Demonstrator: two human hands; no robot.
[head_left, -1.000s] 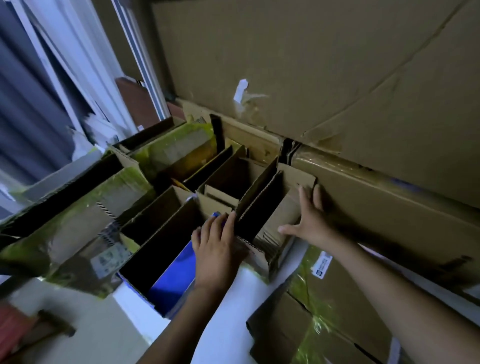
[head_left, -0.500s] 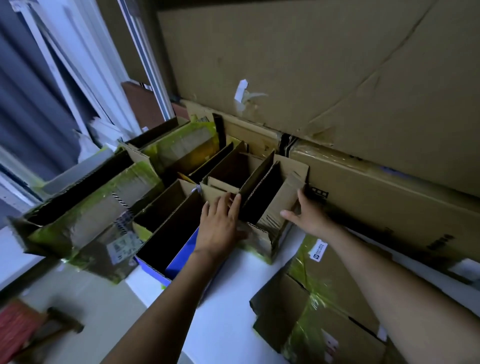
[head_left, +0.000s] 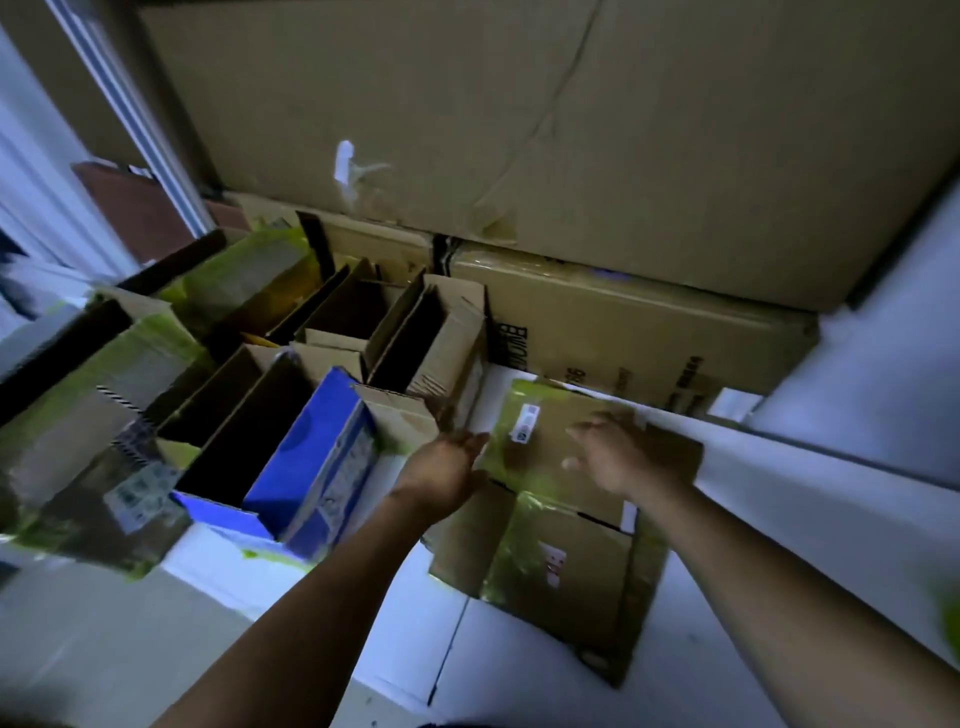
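A row of flattened cardboard boxes (head_left: 436, 343) stands on edge on the left, with a blue box (head_left: 311, 457) at its near end. A flattened brown box with green tape (head_left: 550, 467) lies flat on the white floor to the right of the row. My left hand (head_left: 447, 467) hovers at that flat box's left edge, fingers relaxed and holding nothing. Over the box's upper right part is my right hand (head_left: 613, 452), fingers spread and blurred by motion; whether it touches the cardboard is unclear.
Large brown cartons (head_left: 519, 130) are stacked against the back wall, with a long carton (head_left: 649, 322) below them. A window frame (head_left: 130, 114) stands at the far left. White floor (head_left: 519, 665) lies in front of the flat box.
Both hands left the upright boxes and moved right and nearer, to the flat taped box. The view shifted right, and the blue box now stands more upright.
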